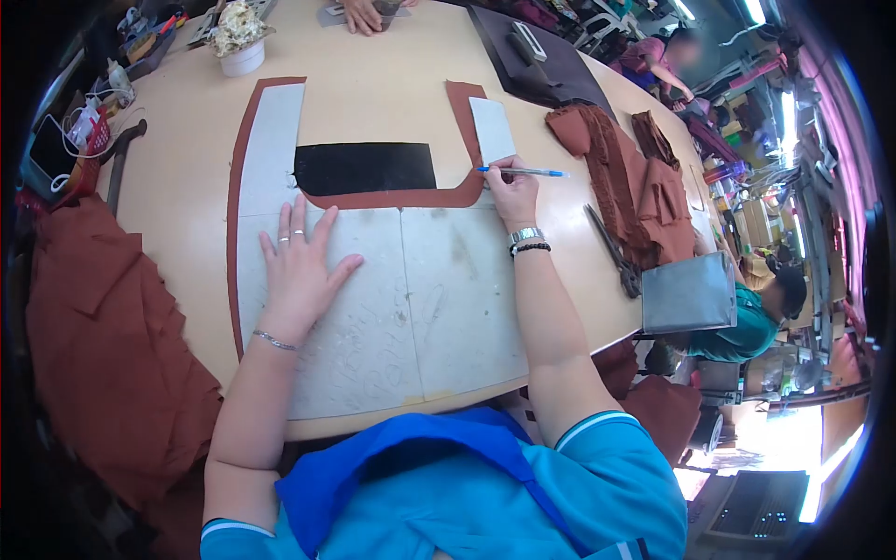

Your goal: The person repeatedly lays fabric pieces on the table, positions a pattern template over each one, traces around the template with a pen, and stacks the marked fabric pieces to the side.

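A large grey-white template (pixel 457 299) with handwriting lies on rust-brown fabric (pixel 392 199), whose edge shows around its left side and along the U-shaped cutout. My left hand (pixel 303 252) rests flat on the template, its fingers spread. In my right hand (pixel 511 191) is a pen (pixel 537 172) with a blue cap end, its tip at the brown fabric edge on the right of the cutout. A black rectangular piece (pixel 369 168) lies within the cutout. Beside the right arm of the template there is a small white piece (pixel 492 129).
Scissors (pixel 616 257) and crumpled brown fabric (pixel 635 187) lie at the right. More brown fabric (pixel 112 336) hangs at the left. A white pot (pixel 243 58) stands at the back left. Another person's hand (pixel 366 14) touches the far table edge.
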`<state>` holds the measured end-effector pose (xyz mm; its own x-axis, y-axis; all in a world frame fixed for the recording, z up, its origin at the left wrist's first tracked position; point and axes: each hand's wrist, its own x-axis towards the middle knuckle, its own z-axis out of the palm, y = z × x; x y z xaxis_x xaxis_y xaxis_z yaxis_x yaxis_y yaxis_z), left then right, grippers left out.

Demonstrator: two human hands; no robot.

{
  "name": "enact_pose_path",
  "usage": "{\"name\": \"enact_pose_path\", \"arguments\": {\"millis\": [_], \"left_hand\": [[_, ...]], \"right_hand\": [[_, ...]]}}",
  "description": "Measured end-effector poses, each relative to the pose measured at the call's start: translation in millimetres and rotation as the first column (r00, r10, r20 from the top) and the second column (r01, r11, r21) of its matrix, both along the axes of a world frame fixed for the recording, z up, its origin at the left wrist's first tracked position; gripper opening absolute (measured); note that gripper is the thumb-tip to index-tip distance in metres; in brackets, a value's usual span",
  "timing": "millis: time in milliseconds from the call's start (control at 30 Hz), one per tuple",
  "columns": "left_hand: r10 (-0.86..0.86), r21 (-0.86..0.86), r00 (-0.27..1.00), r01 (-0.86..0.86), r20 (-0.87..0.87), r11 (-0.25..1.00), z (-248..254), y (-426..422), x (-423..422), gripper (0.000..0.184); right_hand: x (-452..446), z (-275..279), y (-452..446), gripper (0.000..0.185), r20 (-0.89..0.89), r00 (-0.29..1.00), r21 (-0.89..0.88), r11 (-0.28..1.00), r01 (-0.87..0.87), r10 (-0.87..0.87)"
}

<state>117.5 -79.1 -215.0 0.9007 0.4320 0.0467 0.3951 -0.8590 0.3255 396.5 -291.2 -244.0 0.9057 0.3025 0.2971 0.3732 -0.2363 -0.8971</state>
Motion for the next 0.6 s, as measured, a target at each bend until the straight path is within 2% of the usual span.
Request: {"name": "enact_pose_path", "arguments": {"millis": [567,600], "left_hand": [[0.005,0.01,1.0,-0.005,-0.007,1.0,-2,1,-1,0.074],[0.003,0.016,1.0,-0.003,-0.008,1.0,-4,1,-1,0.074]], "right_hand": [[13,-13,-3,0.008,0.054,0.998,-0.025,0.999,-0.044,0.046],[11,-6,-5,0.009,-0.046,0.999,0.095,0.995,-0.022,0.027]]}}
